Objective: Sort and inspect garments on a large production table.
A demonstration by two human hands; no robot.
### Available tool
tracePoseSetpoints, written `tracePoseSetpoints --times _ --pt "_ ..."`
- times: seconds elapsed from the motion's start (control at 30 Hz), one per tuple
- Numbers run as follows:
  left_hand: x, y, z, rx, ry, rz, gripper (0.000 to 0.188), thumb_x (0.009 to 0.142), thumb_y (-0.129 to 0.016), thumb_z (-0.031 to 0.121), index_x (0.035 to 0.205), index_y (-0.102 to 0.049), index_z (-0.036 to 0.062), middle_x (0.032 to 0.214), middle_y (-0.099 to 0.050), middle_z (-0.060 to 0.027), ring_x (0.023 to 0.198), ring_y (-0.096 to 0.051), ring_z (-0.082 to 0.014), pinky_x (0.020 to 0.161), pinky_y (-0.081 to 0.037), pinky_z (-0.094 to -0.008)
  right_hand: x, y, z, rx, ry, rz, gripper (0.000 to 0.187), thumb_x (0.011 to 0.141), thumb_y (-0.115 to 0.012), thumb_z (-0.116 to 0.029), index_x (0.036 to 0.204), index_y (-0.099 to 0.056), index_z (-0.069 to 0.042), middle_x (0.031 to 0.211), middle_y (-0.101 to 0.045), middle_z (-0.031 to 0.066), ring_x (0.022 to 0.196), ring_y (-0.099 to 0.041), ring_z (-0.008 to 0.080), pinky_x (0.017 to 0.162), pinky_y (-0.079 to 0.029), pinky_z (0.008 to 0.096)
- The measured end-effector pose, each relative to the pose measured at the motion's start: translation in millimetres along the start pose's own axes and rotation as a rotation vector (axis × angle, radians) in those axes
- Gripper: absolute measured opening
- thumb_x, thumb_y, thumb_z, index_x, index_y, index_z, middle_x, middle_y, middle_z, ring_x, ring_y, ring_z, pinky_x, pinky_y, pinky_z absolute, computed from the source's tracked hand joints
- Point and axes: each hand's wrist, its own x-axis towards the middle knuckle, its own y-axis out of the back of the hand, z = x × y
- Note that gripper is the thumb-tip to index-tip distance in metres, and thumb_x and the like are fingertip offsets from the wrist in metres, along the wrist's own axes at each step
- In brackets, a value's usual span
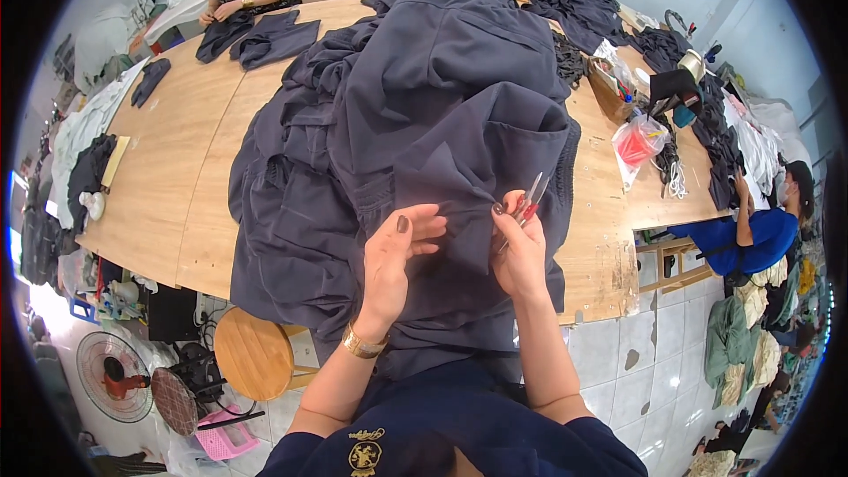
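Note:
A large heap of dark grey garments [415,79] lies in front of me, with gathered elastic edges showing on some pieces. My right hand [521,252] is closed around small silver scissors [537,187] whose blades point up and away from me. Its thumb and fingertips also pinch a fold of the grey cloth, pulling it up slightly. To its left, my left hand [393,252] is held just over the cloth. Its fingers are loosely curved and apart, with nothing in them.
The heap rests on a wooden table [221,168]. At the right stand a cardboard box [609,93] and a plastic bag with something red [638,143]. Several people work around the table. A round wooden stool [253,353] and a fan [113,375] are at the lower left.

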Motion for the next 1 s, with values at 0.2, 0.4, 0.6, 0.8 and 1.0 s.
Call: tracePoseSetpoints --times 0.2,0.4,0.6,0.8,1.0 --pt "-7 0 -9 0.088 -0.096 0.058 0.024 0.095 -0.050 0.017 0.112 -0.056 -0.0002 0.100 -0.063 -0.0084 0.093 -0.059 -0.0135 0.078 -0.046 -0.0241 -7 0 5 -0.075 -0.018 -0.073 0.015 0.090 -0.051 -0.001 0.088 -0.043 -0.013 0.076 -0.046 -0.0063 0.064 -0.040 0.0005 0.056 -0.031 0.0141" --pt "-3 39 3 0.403 -0.089 0.241 0.016 0.090 -0.056 0.003 0.104 -0.058 -0.0038 0.097 -0.062 -0.0051 0.089 -0.057 -0.0084 0.082 -0.045 -0.0212 5 22 -37 -0.332 0.395 0.204 0.014 0.089 -0.055 -0.001 0.092 -0.046 -0.011 0.087 -0.044 -0.0033 0.079 -0.042 0.0051 0.072 -0.036 0.0196" --pt "-37 102 -14 0.737 0.253 0.256 0.021 0.086 -0.064 0.020 0.089 -0.064 -0.0007 0.076 -0.067 -0.0066 0.071 -0.061 -0.0091 0.067 -0.047 -0.0245 13 45 -45 -0.354 0.417 0.250 0.009 0.091 -0.054 -0.003 0.090 -0.047 -0.008 0.088 -0.044 -0.0026 0.081 -0.042 0.0047 0.073 -0.036 0.0198" --pt "-66 89 -35 0.827 0.324 0.256 0.039 0.076 -0.072 0.036 0.065 -0.059 0.0009 0.059 -0.058 -0.0042 0.054 -0.054 -0.0111 0.053 -0.043 -0.0269 14 38 -34 -0.339 0.421 0.192 0.009 0.091 -0.054 -0.002 0.091 -0.047 -0.008 0.088 -0.044 -0.0027 0.081 -0.041 0.0044 0.074 -0.036 0.0195" --pt "-65 58 -50 0.797 0.275 0.166 0.027 0.074 -0.076 0.023 0.078 -0.063 -0.0005 0.066 -0.062 -0.0006 0.061 -0.054 -0.0034 0.057 -0.043 -0.0215 16 11 -26 -0.330 0.416 0.097 0.012 0.091 -0.056 -0.003 0.090 -0.045 -0.009 0.088 -0.042 -0.0031 0.080 -0.040 0.0037 0.073 -0.034 0.0176"
